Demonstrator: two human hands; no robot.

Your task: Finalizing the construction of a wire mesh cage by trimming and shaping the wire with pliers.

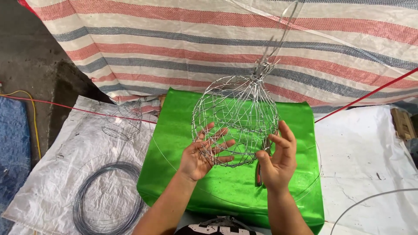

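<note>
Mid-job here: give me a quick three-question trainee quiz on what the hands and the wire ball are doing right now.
1. True or false: both hands touch the round silver wire mesh ball.
2. Which lies on the white woven sheet to the person's left? A) a coil of dark grey wire B) a hammer C) a paint tin
3. Fill in: the ball is held above a shiny ____ cloth.

Key
1. True: the left hand cups it from below, and the right hand meets its lower right side.
2. A: the coil of dark grey wire.
3. Green: the shiny green cloth.
</note>
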